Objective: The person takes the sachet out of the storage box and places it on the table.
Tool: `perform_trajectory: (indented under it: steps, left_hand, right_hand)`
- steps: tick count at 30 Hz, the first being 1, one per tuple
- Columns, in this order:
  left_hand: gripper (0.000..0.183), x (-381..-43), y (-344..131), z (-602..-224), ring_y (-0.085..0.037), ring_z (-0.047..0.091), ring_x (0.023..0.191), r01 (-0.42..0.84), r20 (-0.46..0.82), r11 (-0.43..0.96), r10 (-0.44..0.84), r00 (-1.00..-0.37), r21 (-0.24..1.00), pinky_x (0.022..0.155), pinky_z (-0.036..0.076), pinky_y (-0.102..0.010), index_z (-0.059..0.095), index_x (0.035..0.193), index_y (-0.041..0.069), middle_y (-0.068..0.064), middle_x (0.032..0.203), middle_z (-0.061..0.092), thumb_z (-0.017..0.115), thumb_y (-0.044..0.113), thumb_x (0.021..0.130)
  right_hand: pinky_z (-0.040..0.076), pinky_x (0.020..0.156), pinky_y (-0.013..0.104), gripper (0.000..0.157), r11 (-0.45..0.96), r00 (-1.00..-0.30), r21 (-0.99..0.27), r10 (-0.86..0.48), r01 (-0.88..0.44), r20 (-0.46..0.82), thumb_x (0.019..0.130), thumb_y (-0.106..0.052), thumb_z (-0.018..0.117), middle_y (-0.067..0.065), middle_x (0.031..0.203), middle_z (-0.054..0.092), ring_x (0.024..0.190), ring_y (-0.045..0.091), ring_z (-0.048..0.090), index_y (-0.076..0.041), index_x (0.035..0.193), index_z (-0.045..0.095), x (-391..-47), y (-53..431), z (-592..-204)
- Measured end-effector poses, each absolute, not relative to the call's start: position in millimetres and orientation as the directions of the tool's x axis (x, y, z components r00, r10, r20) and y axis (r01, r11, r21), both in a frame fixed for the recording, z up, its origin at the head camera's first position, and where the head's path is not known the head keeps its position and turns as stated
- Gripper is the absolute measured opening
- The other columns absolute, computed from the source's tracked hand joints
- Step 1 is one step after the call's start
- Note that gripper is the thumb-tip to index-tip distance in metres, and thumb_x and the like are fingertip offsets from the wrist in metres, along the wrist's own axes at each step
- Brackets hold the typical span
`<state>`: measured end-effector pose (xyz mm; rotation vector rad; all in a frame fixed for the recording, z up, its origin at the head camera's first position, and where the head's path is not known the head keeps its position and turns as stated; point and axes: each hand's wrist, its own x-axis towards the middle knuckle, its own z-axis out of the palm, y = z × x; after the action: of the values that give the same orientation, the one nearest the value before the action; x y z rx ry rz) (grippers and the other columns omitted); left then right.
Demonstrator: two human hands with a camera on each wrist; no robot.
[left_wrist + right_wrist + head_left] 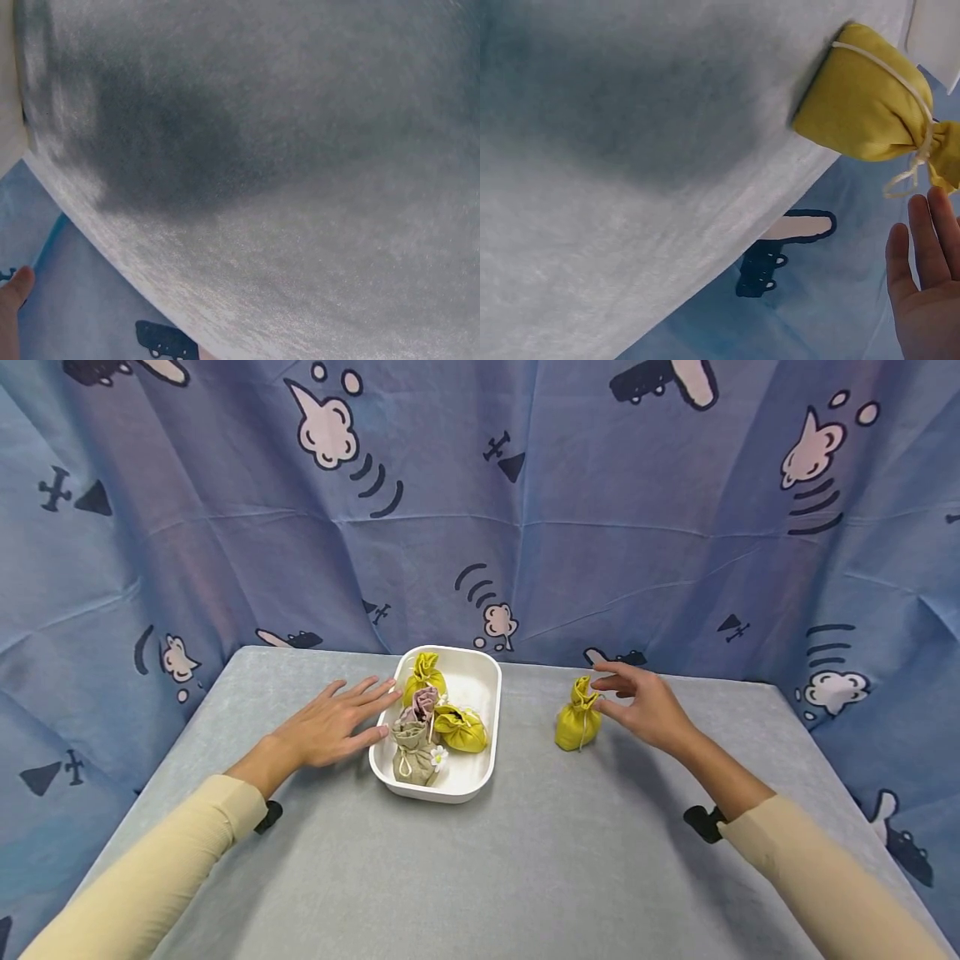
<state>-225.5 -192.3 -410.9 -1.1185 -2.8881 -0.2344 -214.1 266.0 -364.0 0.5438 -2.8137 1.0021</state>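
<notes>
Just beyond the left hand [326, 724], a white tray [478, 677] holds, left to right, a grey-green pouch [409, 765], a mauve pouch [424, 702], an upright yellow pouch [427, 673] and, toward the right hand [648, 708], a tipped yellow pouch [467, 735]. The walls, we judge, keep them bunched together. Nearest the right hand, on the grey tabletop [525, 843], we see a lone yellow pouch [576, 727] standing upright, its broad base likely steadying it and leaving the tied neck easy to reach. The left hand is spread wide, gripping nothing, fingertips at the tray's rim. The right is half open, a gap between thumb and fingers, beside that neck; whether it touches, we cannot tell.
</notes>
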Motion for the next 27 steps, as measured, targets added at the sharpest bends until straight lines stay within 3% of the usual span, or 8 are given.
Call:
perform_trajectory:
  steps: [16, 27]
  left_hand:
    - [0.060, -228.1, -190.6, -412.6, -0.029, 0.021, 0.138, 0.683, 0.089, 0.722, 0.677, -0.730, 0.114, 0.105, 0.014, -0.060, 0.023, 0.148, 0.026, 0.003, 0.152, 0.022, 0.035, 0.053, 0.095]
    - [0.061, -225.4, -190.9, -409.5, -0.023, 0.016, 0.140, 0.674, 0.086, 0.728, 0.669, -0.738, 0.123, 0.107, 0.013, -0.057, 0.024, 0.148, 0.027, 0.005, 0.152, 0.020, 0.030, 0.056, 0.095]
  right_hand:
    - [0.047, 0.089, 0.042, 0.050, 0.649, -0.906, -0.637, -0.354, -0.416, 0.231, 0.080, -0.019, 0.073, 0.005, 0.120, 0.061, 0.108, 0.020, 0.058, -0.016, 0.126, 0.055, -204.5, 227.0, -344.4]
    - [0.046, 0.091, 0.033, 0.050, 0.549, -0.863, -0.692, -0.451, -0.469, 0.227, 0.079, -0.016, 0.075, 0.003, 0.118, 0.061, 0.107, 0.015, 0.059, -0.012, 0.125, 0.056, -195.3, 188.1, -332.3]
